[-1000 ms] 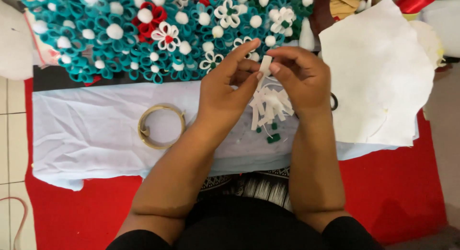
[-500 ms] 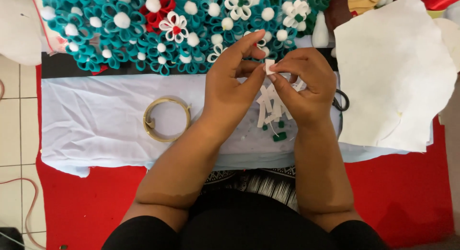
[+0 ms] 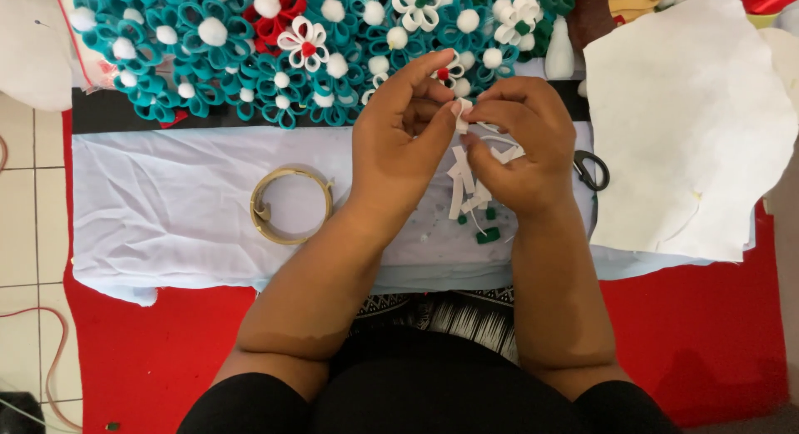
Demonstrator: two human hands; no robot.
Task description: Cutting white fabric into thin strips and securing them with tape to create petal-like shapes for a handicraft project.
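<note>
While both hands meet over the pale blue cloth point(image 3: 166, 209), the left hand point(image 3: 399, 151) and right hand point(image 3: 520, 151) pinch one small white strip point(image 3: 463, 111) between their fingers, grasping it just below the teal flower mat point(image 3: 208, 59). More white strips point(image 3: 462, 180) lie under the right hand, with green bits point(image 3: 488, 234) beside them. A tape ring point(image 3: 291, 205) rests left of the left wrist. Scissors point(image 3: 591, 169) lie near a white sheet point(image 3: 682, 126).

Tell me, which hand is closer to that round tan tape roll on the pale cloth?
Left. The left hand is just right of the round tan tape roll; the right hand is farther right, beyond the left, pinching a white strip.
</note>
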